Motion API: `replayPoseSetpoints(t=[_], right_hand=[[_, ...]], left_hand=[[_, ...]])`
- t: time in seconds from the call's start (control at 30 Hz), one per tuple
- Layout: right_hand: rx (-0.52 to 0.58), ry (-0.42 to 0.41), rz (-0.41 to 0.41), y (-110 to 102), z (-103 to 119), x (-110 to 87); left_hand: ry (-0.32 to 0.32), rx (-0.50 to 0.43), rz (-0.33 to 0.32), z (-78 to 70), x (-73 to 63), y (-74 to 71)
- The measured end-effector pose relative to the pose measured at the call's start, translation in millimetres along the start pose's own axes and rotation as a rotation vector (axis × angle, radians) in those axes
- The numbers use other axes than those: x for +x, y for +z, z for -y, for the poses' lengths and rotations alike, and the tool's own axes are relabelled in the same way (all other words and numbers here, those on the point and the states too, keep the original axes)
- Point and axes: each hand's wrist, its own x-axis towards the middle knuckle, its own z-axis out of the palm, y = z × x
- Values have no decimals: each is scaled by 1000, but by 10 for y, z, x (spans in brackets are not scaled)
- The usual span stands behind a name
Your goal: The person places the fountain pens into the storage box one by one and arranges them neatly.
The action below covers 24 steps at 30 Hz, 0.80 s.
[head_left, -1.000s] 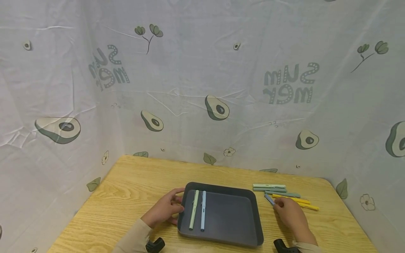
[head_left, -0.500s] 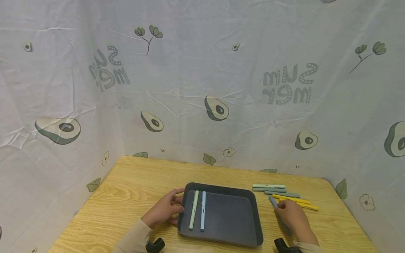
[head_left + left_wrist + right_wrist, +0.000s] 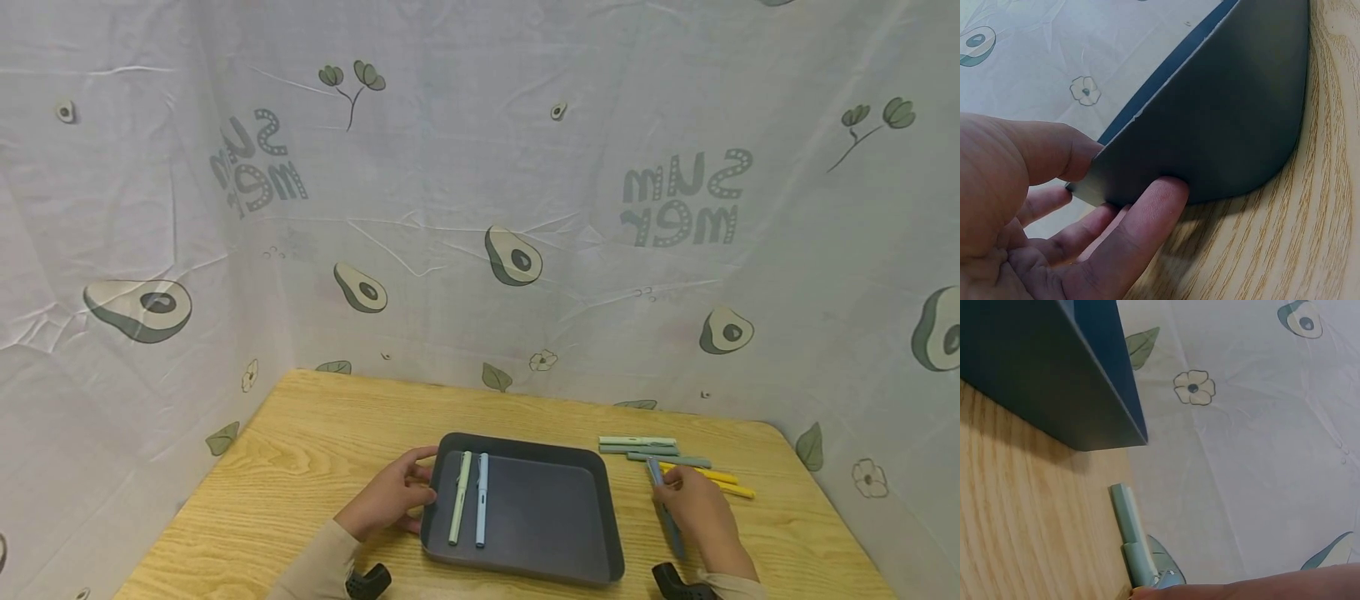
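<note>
With the left hand (image 3: 393,496), fingers apart, only resting against the tray (image 3: 547,517), I'd fear the blue pen (image 3: 670,527), pinched by the right hand (image 3: 699,504) right of the tray, jolting it if swung low.

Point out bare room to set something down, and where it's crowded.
Free: the tray right of the light blue pen; the table left of the left hand; the strip between tray and backdrop. Crowded: right of the tray, where the right hand holds a blue pen beside green pens and yellow pens; also the tray's left side, by the light green pen.
</note>
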Motion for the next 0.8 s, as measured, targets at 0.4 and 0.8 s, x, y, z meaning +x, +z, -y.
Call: replayPoseSetpoints(t=[0.4,0.8], right_hand=[[233,-16,-3,-37,93,-12],[354,-33,-96,-102,238,-90]], left_hand=[[0,8,-4,-15,-5,6],[-7,-1,-5,-8,-6,0]])
